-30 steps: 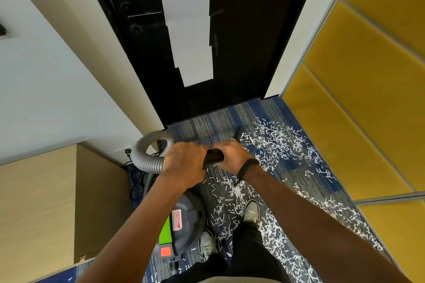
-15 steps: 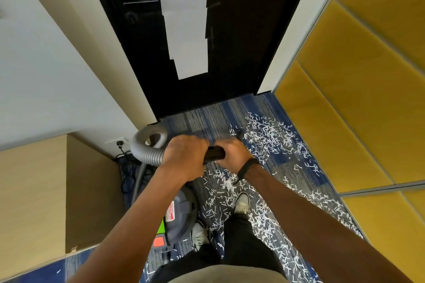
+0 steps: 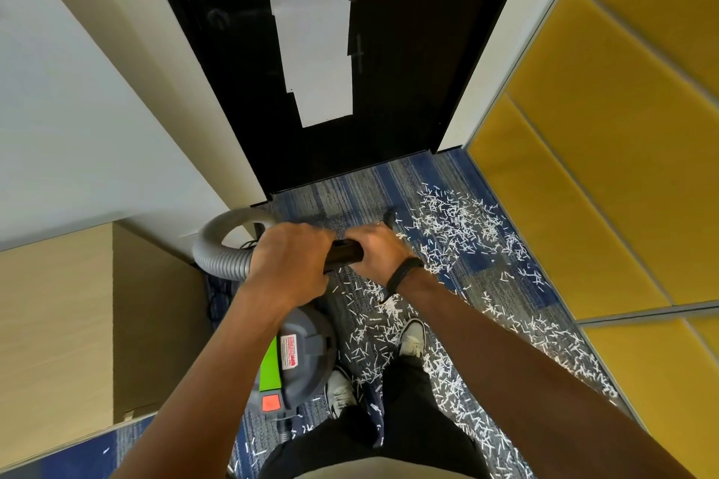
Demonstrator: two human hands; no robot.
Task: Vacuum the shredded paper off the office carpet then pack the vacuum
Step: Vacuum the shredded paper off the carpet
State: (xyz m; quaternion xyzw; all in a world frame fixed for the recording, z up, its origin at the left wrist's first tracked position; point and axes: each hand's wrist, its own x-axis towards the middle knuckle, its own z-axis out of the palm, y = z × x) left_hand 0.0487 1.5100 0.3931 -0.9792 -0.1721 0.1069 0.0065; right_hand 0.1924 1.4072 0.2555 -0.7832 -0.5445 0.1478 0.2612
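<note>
Head view: both hands' grip [image 3: 290, 264] [image 3: 379, 251] around black wand [image 3: 344, 254], above shredded paper [image 3: 459, 233].

A single wide-angle camera is worn on the person's head and looks steeply forward and down, so both forearms run up from the bottom edge to the left hand [image 3: 290, 264] and right hand [image 3: 379, 251], which sit near the lens at mid-frame. The field reaches from the person's white sneakers [image 3: 412, 338] on the blue-and-grey striped carpet [image 3: 350, 198] out to the black door with white paper sheets [image 3: 408, 51] straight ahead. The white wall [image 3: 78, 109] bounds the view on the left and the yellow padded wall panels [image 3: 603, 148] bound it on the right; straight edges lean outward from lens distortion.
</note>
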